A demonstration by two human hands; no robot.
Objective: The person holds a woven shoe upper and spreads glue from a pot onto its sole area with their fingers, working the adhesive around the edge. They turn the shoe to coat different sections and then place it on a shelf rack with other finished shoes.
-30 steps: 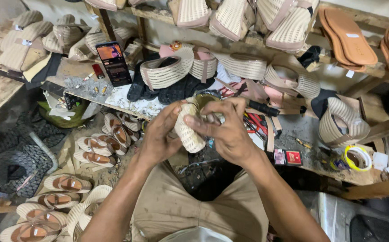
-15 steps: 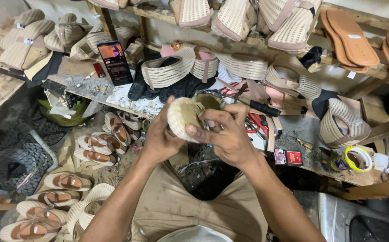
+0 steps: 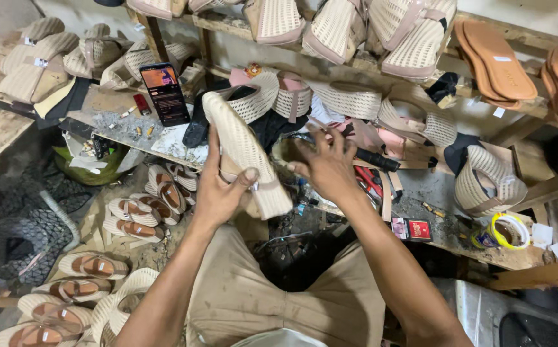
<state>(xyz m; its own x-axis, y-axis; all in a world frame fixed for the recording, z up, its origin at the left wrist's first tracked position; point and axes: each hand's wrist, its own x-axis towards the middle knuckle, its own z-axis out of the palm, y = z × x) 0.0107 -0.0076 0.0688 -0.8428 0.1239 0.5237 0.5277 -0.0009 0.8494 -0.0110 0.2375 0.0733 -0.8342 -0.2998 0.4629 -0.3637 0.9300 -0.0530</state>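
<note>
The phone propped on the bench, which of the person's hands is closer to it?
Left. The left hand, gripping a cream woven shoe upper, sits just right of the phone; the right hand is farther right.

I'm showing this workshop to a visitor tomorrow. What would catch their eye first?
Probably the cream woven shoe upper held up at centre in the left hand, with the right hand open beside it. Then the lit phone propped on the bench to the left, and the finished sandals spread over the floor below.

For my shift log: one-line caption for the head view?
Left hand holds a cream woven shoe upper while right hand reaches toward the cluttered workbench.
</note>
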